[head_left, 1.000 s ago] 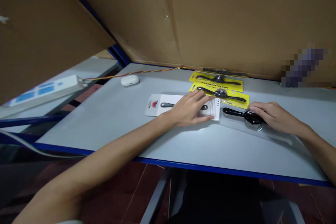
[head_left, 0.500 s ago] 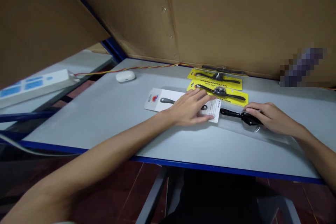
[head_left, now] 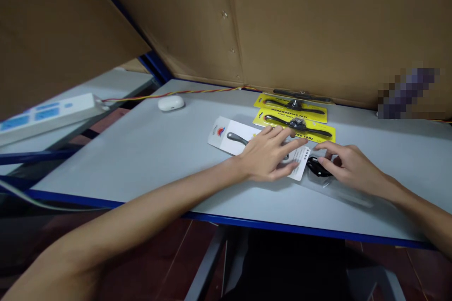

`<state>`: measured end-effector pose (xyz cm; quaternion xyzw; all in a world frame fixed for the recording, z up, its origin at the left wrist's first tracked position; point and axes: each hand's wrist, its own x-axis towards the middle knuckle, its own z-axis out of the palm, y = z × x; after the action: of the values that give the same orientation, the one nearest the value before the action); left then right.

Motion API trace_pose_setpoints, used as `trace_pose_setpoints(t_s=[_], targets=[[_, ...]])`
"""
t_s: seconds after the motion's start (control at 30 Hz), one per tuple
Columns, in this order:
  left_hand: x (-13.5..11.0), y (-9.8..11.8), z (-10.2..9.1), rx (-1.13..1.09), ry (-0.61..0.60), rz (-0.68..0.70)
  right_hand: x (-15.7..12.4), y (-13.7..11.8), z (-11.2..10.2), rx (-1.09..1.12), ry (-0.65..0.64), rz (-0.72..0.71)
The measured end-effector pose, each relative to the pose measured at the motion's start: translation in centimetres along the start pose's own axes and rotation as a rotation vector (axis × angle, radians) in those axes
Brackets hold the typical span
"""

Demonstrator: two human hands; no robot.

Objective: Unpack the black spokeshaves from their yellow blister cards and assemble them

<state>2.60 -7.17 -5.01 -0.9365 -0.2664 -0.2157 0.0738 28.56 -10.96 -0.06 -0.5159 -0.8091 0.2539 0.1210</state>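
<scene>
My left hand [head_left: 266, 154] lies spread over a white printed backing card [head_left: 296, 169], fingers apart. A grey tool handle [head_left: 237, 138] shows on that card left of my hand. At the card's right end is a black spokeshave [head_left: 318, 167] in a clear plastic blister [head_left: 344, 194]. My right hand [head_left: 353, 167] curls at the spokeshave's body, thumb and fingers bent against it. Its far handle is hidden, and the near one seems covered by my hand. Just behind lies a spokeshave on a yellow card [head_left: 259, 116], with another yellow-carded pack [head_left: 261, 100] beyond.
A further dark spokeshave pack [head_left: 302, 94] rests by the cardboard wall [head_left: 300, 23]. A white earbud case [head_left: 171, 103] sits at the table's [head_left: 141, 150] back left. A red-yellow wire [head_left: 197, 91] runs to a white power strip [head_left: 67, 110]. The blue edge [head_left: 247, 224] borders the front.
My right hand and the spokeshave in its blister have moved left, towards the card. The white card and my left hand have shifted right and nearer. The spokeshave's left handle has gone from sight.
</scene>
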Motion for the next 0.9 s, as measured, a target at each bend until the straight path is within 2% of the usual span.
trace_pose_setpoints(t_s=[0.13,0.23,0.37,0.6,0.77,0.9], targets=[[0.0,0.2,0.1,-0.085,-0.014,-0.029,1.2,-1.9,0.7,0.067,-0.012,-0.055],[0.1,0.2,0.4,-0.179,0.029,-0.059,2.6,-3.1,1.1,0.118,-0.032,-0.103],[0.0,-0.2,0.9,-0.262,0.086,-0.097,4.5,-4.0,1.7,0.139,-0.005,-0.053],[0.5,0.2,1.9,-0.297,0.082,-0.167,6.5,-4.0,1.9,0.194,-0.003,-0.059],[1.7,1.2,2.1,-0.334,0.110,-0.187,6.5,-3.6,2.0,0.290,0.030,-0.049],[2.1,1.4,1.7,-0.408,0.079,-0.196,6.2,-3.1,1.7,0.394,0.041,0.003]])
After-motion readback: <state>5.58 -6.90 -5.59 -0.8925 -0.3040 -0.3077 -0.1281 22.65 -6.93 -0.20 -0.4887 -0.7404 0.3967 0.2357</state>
